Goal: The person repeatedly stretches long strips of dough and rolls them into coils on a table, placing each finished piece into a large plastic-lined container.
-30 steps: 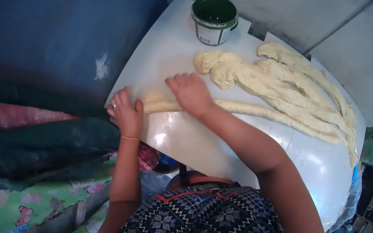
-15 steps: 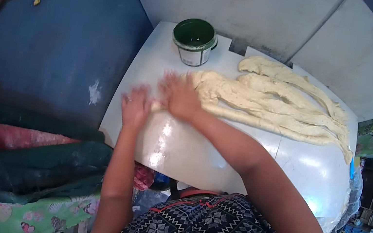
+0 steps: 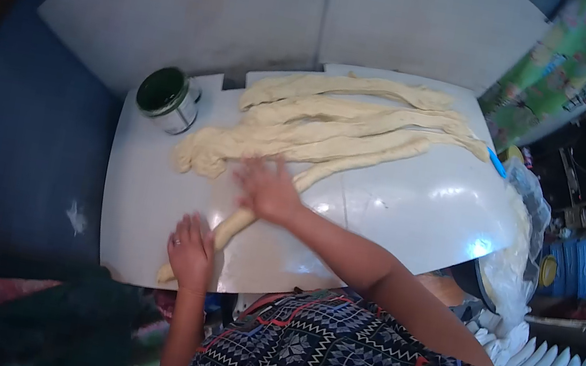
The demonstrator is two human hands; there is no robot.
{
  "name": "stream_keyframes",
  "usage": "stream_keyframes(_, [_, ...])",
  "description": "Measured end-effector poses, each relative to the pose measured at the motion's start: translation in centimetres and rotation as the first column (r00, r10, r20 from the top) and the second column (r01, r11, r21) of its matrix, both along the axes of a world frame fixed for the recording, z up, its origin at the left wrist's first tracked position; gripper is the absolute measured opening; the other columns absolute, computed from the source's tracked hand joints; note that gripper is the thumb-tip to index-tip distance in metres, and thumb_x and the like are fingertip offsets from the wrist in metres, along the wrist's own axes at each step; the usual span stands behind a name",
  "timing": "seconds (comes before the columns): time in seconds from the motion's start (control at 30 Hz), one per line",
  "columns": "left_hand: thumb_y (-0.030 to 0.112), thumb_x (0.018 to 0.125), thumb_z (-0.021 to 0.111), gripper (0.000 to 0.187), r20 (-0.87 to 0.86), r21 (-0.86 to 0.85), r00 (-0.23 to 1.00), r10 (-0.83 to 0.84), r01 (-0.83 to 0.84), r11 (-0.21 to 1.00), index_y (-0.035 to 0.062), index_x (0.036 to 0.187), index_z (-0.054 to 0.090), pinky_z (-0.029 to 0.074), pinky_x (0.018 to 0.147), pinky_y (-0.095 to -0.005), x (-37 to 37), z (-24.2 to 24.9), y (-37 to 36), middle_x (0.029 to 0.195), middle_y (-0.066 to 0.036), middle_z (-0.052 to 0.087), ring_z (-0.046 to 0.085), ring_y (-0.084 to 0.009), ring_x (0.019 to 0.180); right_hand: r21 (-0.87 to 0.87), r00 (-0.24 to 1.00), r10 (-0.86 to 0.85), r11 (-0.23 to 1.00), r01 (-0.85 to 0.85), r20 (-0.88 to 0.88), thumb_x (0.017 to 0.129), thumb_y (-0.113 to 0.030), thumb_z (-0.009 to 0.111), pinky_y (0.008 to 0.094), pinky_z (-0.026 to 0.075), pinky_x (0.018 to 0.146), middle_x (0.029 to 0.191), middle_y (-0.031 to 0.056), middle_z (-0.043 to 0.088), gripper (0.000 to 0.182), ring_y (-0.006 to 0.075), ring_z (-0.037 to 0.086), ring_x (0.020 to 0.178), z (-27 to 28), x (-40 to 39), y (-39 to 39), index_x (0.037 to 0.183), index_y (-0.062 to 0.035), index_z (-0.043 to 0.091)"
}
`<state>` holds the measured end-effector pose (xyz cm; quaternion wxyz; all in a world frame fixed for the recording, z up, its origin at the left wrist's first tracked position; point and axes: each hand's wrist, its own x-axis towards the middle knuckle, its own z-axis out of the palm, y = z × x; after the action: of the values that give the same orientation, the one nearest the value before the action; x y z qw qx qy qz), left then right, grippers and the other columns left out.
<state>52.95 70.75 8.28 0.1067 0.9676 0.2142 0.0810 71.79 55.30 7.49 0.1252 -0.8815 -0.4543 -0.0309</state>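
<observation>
Where the dough rope (image 3: 232, 226) lies: slanting across the counter (image 3: 412, 211), beneath both hands.
Left hand (image 3: 190, 252), right hand (image 3: 266, 190): open, palms down, unclenched.
Rope: rounded, apparently mostly shaped.
Strips (image 3: 285, 135): broad, uneven, seemingly unrolled.

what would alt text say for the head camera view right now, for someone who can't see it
A person's bare left hand and right hand are on a long, pale yellow rope of dough on a glossy white table. Beyond it lie thick, uneven strips of pale dough, with an open, round green tub at the left.
</observation>
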Motion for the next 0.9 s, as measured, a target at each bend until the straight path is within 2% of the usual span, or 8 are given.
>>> stream_keyframes(0.13, [0.054, 0.084, 0.057, 0.070, -0.191, 0.061, 0.850, -0.491, 0.510, 0.858, 0.0156, 0.141, 0.043, 0.017, 0.109, -0.0623, -6.5, 1.3, -3.7, 0.151, -0.019, 0.029, 0.027, -0.0430, 0.138, -0.092, 0.946, 0.261, 0.955, -0.282, -0.193, 0.088, -0.055, 0.051, 0.0645, 0.008, 0.111, 0.152, 0.0131, 0.031, 0.068, 0.0355, 0.023, 0.142, 1.3, -7.0, -10.3, 0.147, -0.0247, 0.034])
stream_keyframes(0.2, [0.058, 0.083, 0.056, 0.072, -0.173, 0.347, 0.806, -0.567, 0.588, 0.730, 0.0204, 0.142, 0.042, 0.014, 0.110, -0.0642, -8.6, -2.4, -4.0, 0.152, -0.019, 0.028, 0.023, -0.0432, 0.140, -0.110, 0.922, 0.288, 0.940, -0.324, -0.258, 0.087, -0.055, 0.052, 0.0644, 0.006, 0.111, 0.152, 0.0122, 0.030, 0.070, 0.0342, 0.022, 0.143, 2.2, -7.3, -12.6, 0.148, -0.0262, 0.032])
stream_keyframes(0.23, [0.058, 0.085, 0.054, 0.071, -0.214, 0.134, 0.817, -0.536, 0.568, 0.812, 0.0201, 0.144, 0.041, 0.013, 0.110, -0.0646, -7.6, -1.3, -4.2, 0.153, -0.021, 0.025, 0.020, -0.0439, 0.141, -0.133, 0.906, 0.313, 0.923, -0.361, -0.285, 0.087, -0.056, 0.052, 0.0650, 0.004, 0.111, 0.153, 0.0118, 0.029, 0.071, 0.0327, 0.020, 0.144, 2.1, -6.7, -13.2, 0.148, -0.0275, 0.030])
stream_keyframes(0.3, [0.056, 0.086, 0.054, 0.072, -0.168, 0.215, 0.886, -0.433, 0.461, 0.861, 0.0182, 0.145, 0.038, 0.013, 0.110, -0.0639, -2.5, -0.4, -3.3, 0.153, -0.022, 0.022, 0.018, -0.0436, 0.141, -0.097, 0.890, 0.353, 0.914, -0.394, -0.290, 0.087, -0.058, 0.050, 0.0677, -0.001, 0.109, 0.154, 0.0101, 0.027, 0.073, 0.0301, 0.020, 0.144, 0.4, -3.8, -12.8, 0.150, -0.0270, 0.028])
stream_keyframes(0.5, [0.039, 0.092, 0.051, 0.056, 0.337, 0.201, 0.940, 0.050, -0.123, 0.972, 0.0060, 0.136, 0.048, 0.018, 0.112, -0.0543, 14.1, 0.0, 4.6, 0.149, -0.024, 0.029, 0.023, -0.0427, 0.139, 0.133, 0.936, -0.345, 0.933, 0.333, 0.074, 0.095, -0.058, 0.031, 0.0662, 0.000, 0.110, 0.158, 0.0107, 0.016, 0.068, 0.0314, 0.014, 0.145, -0.8, 8.0, -3.2, 0.151, -0.0207, 0.022])
stream_keyframes(0.53, [0.040, 0.091, 0.052, 0.056, 0.296, 0.219, 0.955, 0.000, -0.068, 0.973, 0.0057, 0.136, 0.048, 0.021, 0.111, -0.0522, 14.2, -0.7, 4.5, 0.146, -0.023, 0.035, 0.028, -0.0406, 0.137, 0.220, 0.863, -0.505, 0.846, 0.486, 0.035, 0.096, -0.057, 0.031, 0.0653, 0.001, 0.111, 0.158, 0.0109, 0.015, 0.067, 0.0314, 0.014, 0.145, -1.0, 8.2, -1.7, 0.151, -0.0199, 0.023])
stream_keyframes(0.67, [0.045, 0.089, 0.055, 0.061, -0.056, -0.014, 0.944, -0.326, 0.326, 0.945, 0.0068, 0.136, 0.048, 0.030, 0.108, -0.0470, 8.2, 0.7, -2.3, 0.138, -0.018, 0.048, 0.044, -0.0340, 0.128, -0.019, 0.995, -0.098, 0.995, 0.098, -0.003, 0.092, -0.051, 0.047, 0.0604, 0.012, 0.112, 0.150, 0.0120, 0.034, 0.064, 0.0328, 0.028, 0.140, -0.2, 0.9, -8.8, 0.146, -0.0202, 0.035])
stream_keyframes(0.9, [0.055, 0.087, 0.052, 0.072, -0.018, -0.009, 0.896, -0.443, 0.443, 0.897, 0.0162, 0.145, 0.037, 0.010, 0.113, -0.0577, -3.7, -0.9, -10.6, 0.155, -0.013, 0.023, 0.017, -0.0352, 0.144, 0.160, 0.948, -0.010, 0.985, 0.064, -0.319, 0.079, -0.024, 0.070, 0.0519, 0.028, 0.108, 0.142, 0.0139, 0.041, 0.066, 0.0361, 0.036, 0.132, 0.0, -4.7, -24.4, 0.138, -0.0109, 0.045])
